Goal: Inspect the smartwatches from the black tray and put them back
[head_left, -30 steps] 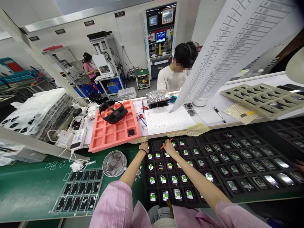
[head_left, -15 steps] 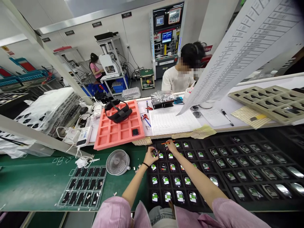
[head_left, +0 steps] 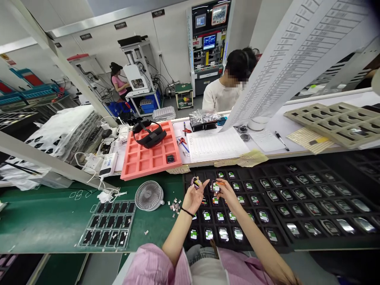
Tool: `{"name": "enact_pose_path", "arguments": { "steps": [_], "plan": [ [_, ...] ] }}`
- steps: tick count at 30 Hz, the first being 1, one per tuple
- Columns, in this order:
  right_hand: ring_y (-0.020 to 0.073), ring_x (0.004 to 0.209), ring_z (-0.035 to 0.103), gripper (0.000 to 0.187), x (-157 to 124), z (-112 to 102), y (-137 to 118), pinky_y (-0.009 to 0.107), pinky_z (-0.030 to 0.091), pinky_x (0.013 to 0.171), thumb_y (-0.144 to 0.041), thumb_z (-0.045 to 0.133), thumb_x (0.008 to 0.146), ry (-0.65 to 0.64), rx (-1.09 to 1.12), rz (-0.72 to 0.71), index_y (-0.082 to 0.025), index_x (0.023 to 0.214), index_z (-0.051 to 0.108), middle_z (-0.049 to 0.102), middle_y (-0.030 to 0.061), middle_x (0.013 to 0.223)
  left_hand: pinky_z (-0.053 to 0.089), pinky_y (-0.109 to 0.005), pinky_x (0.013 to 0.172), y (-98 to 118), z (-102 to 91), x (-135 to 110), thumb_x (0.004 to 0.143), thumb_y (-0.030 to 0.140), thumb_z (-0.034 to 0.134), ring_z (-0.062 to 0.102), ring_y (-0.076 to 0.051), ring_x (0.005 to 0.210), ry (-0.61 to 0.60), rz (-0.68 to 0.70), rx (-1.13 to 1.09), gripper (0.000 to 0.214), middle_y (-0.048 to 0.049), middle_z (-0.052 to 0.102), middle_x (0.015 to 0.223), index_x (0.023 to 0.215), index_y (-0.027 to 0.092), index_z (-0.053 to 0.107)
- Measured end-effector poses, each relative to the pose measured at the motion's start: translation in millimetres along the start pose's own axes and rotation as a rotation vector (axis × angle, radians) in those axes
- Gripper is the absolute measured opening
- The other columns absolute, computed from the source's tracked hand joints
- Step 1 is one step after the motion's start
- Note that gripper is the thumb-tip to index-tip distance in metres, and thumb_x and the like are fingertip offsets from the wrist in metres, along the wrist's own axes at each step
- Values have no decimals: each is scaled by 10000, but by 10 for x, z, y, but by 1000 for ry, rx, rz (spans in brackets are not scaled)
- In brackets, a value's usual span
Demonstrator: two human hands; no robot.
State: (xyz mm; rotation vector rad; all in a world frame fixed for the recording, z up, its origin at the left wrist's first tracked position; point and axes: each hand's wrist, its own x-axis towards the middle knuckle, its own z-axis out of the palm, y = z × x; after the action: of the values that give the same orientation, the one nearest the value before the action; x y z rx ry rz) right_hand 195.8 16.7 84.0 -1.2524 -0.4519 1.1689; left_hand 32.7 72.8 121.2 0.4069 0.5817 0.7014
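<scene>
My left hand [head_left: 192,200] holds a small dark watch-like part [head_left: 196,182] in its fingers, palm turned partly up. My right hand [head_left: 227,192] grips a watch screen [head_left: 215,186] with a green-and-white face, and a thin orange stick [head_left: 220,183] lies in the same fingers; its tip is too small to make out. Both hands are close together, raised over the near side of a black foam tray [head_left: 199,245]. Rows of similar watch screens [head_left: 223,233] rest in its pockets.
A grey fan [head_left: 149,195] stands left of the tray, with small scraps [head_left: 174,206] beside it. Farther left lies a clear tray [head_left: 107,224] of black pieces. A pink tray [head_left: 139,166], papers [head_left: 212,146] and a hanging sheet [head_left: 276,67] occupy the shelf. A co-worker [head_left: 221,93] sits behind it.
My right hand has lifted a watch screen from the tray, with the orange stick still in its fingers. My left hand has shifted right and turned its palm upward. The view has shifted slightly.
</scene>
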Motion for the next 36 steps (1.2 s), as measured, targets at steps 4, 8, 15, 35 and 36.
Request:
{"name": "enact_pose_path", "arguments": {
  "steps": [4, 8, 15, 35, 36],
  "plan": [
    [141, 525, 596, 502, -255, -8, -81, 285, 478, 455, -411, 775, 625, -22, 30, -12, -223, 1033, 551, 653, 13, 867, 464, -124, 536, 6, 85, -112, 789, 255, 644, 628, -75, 829, -20, -32, -71, 431, -90, 601, 1205, 1213, 253, 567],
    [126, 565, 589, 611, -422, -66, -87, 277, 504, 493, -339, 839, 588, -67, -7, -103, -238, 1097, 517, 639, 5, 876, 376, -90, 478, 0, 114, -196, 686, 187, 744, 501, -15, 614, -46, 15, -133, 445, -46, 632, 966, 1108, 213, 606],
    [138, 530, 606, 598, -649, -83, -210, 298, 532, 465, -338, 821, 647, -88, -12, -179, -242, 1140, 498, 619, -3, 807, 336, -129, 468, 103, 227, -278, 557, 137, 840, 488, -39, 572, -109, 201, 360, 565, 16, 607, 784, 1035, 189, 544],
    [188, 594, 687, 313, -875, 134, -698, 361, 568, 546, -438, 606, 848, -262, 9, -143, -235, 1084, 570, 681, 53, 944, 428, -165, 412, 184, 510, -537, 824, 517, 602, 585, -93, 568, 2, 391, 802, 454, -26, 583, 820, 1112, 171, 550],
    [192, 627, 694, 310, -891, 139, -714, 368, 573, 578, -418, 610, 851, -272, 14, -143, -241, 1101, 564, 679, 50, 954, 425, -159, 413, 174, 505, -536, 818, 506, 615, 591, -93, 580, -2, 398, 793, 451, -32, 591, 843, 1115, 174, 549]
  ]
}}
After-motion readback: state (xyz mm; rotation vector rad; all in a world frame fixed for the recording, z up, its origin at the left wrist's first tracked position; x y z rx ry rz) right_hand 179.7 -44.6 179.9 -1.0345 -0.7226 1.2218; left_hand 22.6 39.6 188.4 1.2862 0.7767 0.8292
